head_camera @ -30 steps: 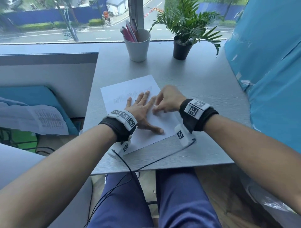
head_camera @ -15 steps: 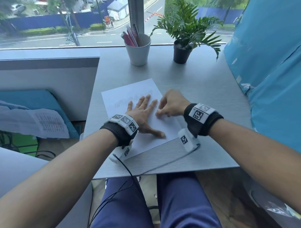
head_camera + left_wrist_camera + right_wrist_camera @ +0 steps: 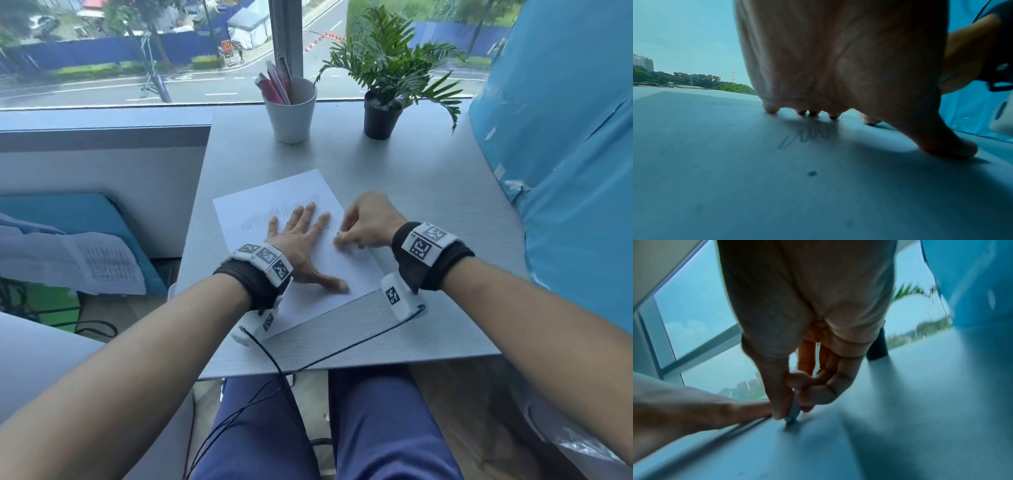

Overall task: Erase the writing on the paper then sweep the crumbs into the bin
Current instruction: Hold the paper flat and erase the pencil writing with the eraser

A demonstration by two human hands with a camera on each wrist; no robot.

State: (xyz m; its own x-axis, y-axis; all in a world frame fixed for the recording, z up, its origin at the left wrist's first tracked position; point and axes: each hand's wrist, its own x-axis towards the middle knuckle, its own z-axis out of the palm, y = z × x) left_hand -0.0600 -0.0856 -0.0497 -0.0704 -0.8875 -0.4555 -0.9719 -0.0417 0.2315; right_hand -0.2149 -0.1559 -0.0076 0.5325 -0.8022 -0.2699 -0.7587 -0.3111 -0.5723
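From the head view I see my knees point(image 3: 308, 428) at the bottom of the frame, and above them the grey table point(image 3: 428, 212) with the paper point(image 3: 329, 287) lying tilted at mid-frame. My left hand point(image 3: 301, 246) lies flat on the paper, fingers straight and spread, thumb point(image 3: 329, 281) out toward the lower right. Just right of it my right hand point(image 3: 368, 221) is curled, fingertips down on the sheet; what they hold is hidden here.

The right wrist view shows it: thumb and fingers pinch a small grey eraser point(image 3: 794, 410) with its tip on the paper, though the picture is blurred. The left wrist view shows what the head view hides, a zigzag pencil scribble point(image 3: 809, 136) under the palm, fingertips point(image 3: 771, 109) pressing the sheet, and a few dark crumbs point(image 3: 812, 173) on it. In the head view fainter writing point(image 3: 260, 219) runs left of the fingers.

Farther up stand a white cup point(image 3: 291, 113) of pens and a potted plant point(image 3: 387, 85) by the window point(image 3: 137, 51).

Against a second ago, the right hand sits a little farther right from the left fingers; the left hand has stayed put.
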